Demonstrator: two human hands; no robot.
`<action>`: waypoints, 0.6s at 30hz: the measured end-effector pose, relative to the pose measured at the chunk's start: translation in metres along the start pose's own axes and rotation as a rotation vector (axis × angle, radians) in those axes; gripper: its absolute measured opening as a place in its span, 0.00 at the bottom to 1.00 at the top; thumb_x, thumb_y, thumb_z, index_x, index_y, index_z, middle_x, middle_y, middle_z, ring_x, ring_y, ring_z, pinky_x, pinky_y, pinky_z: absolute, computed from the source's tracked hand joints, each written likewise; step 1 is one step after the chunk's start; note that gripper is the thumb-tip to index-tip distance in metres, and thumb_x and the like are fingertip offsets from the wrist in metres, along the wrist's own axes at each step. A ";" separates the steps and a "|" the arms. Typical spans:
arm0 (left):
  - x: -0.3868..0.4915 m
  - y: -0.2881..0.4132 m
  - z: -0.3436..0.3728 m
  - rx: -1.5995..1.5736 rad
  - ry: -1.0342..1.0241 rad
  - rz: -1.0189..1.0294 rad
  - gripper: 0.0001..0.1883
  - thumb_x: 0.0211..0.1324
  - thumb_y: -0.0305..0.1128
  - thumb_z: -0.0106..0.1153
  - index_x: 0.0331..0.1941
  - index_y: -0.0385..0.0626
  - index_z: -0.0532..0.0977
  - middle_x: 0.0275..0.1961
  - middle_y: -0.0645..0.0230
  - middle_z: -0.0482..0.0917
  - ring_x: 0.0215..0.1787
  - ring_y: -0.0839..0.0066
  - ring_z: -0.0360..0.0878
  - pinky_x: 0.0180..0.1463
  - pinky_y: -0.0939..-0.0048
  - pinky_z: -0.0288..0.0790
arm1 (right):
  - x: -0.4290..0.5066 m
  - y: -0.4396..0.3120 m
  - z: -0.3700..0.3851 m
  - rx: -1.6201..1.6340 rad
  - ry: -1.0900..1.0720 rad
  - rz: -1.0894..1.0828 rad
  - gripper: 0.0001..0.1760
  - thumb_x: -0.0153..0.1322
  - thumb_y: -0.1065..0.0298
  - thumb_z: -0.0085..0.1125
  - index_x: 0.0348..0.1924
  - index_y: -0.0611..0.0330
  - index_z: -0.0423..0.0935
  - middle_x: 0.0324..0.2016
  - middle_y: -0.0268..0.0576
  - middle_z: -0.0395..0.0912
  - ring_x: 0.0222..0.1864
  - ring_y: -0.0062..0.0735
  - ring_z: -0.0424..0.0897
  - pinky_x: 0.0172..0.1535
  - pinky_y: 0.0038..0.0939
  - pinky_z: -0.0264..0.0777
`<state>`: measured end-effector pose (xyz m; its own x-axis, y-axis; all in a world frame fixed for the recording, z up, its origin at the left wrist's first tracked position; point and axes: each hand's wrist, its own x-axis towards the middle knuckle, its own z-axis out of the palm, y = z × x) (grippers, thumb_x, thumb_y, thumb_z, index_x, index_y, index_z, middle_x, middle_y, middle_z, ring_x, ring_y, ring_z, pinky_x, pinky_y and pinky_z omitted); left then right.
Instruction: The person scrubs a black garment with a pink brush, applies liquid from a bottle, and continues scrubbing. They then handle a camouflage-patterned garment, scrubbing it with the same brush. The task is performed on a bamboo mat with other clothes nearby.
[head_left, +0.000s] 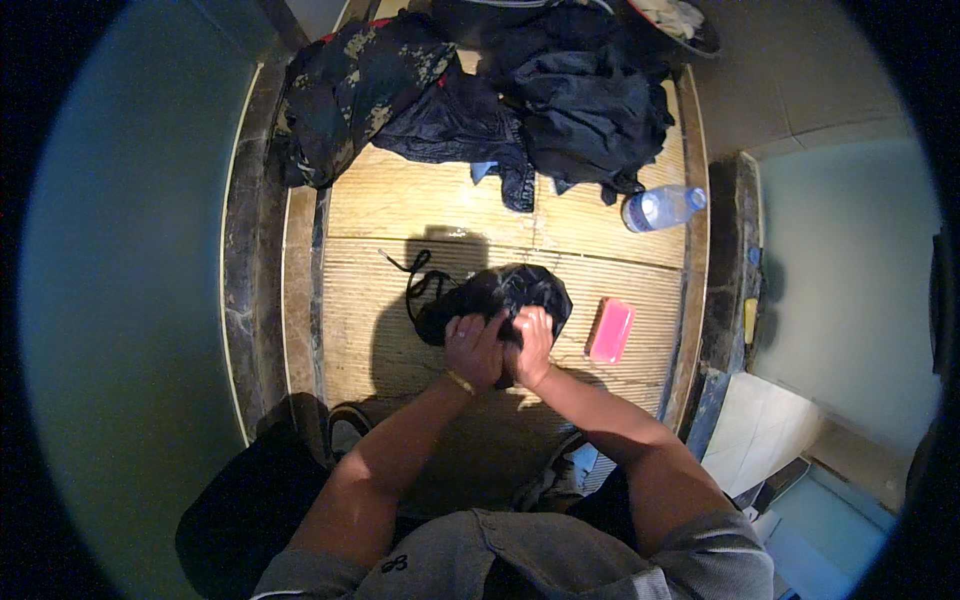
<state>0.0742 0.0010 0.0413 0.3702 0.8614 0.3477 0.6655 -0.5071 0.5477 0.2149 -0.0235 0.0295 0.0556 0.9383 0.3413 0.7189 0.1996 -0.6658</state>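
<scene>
A wet-looking black cloth garment (525, 281) lies bunched on the ribbed floor, with a black drawstring (411, 289) trailing from its left side. My left hand (475, 349) presses on the near side of the bundle, fingers curled into the fabric; a yellowish band circles its wrist. Beside it, my right hand (533, 345) grips the same cloth, knuckles up. The two hands are close together, and the fabric between them is partly hidden. Right of the bundle lies a pink brush or soap-like block (613, 331), its exact kind unclear.
A camouflage-patterned garment (360, 90) and black clothes (592, 97) lie heaped at the far side. A clear plastic bottle (664, 208) lies at the right. Raised stone edges (255, 270) border the ribbed floor (375, 210). A basin with cloth (675, 19) stands at the far right.
</scene>
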 end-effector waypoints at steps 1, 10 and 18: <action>0.016 0.001 0.002 -0.010 -0.028 -0.056 0.22 0.58 0.40 0.49 0.53 0.43 0.76 0.42 0.49 0.77 0.48 0.50 0.74 0.55 0.48 0.64 | 0.017 0.005 -0.003 0.013 -0.016 0.011 0.16 0.63 0.63 0.59 0.40 0.60 0.70 0.40 0.54 0.72 0.44 0.56 0.72 0.45 0.47 0.63; 0.101 -0.013 0.022 0.040 -0.360 -0.428 0.12 0.63 0.36 0.47 0.37 0.42 0.77 0.38 0.50 0.82 0.39 0.50 0.81 0.42 0.51 0.73 | 0.105 0.023 -0.002 -0.150 -0.353 0.546 0.25 0.71 0.48 0.46 0.41 0.63 0.78 0.27 0.62 0.80 0.33 0.64 0.80 0.40 0.54 0.73; 0.122 -0.042 -0.014 0.176 -0.120 -0.512 0.25 0.65 0.56 0.49 0.51 0.47 0.76 0.47 0.47 0.79 0.48 0.44 0.77 0.52 0.45 0.71 | 0.162 0.032 -0.032 -0.427 -0.518 0.639 0.36 0.70 0.32 0.46 0.58 0.50 0.75 0.53 0.58 0.75 0.58 0.59 0.73 0.60 0.49 0.67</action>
<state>0.0824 0.1275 0.0714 0.0354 0.9991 -0.0247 0.8743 -0.0190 0.4849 0.2689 0.1260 0.0851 0.2868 0.8640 -0.4139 0.8584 -0.4236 -0.2894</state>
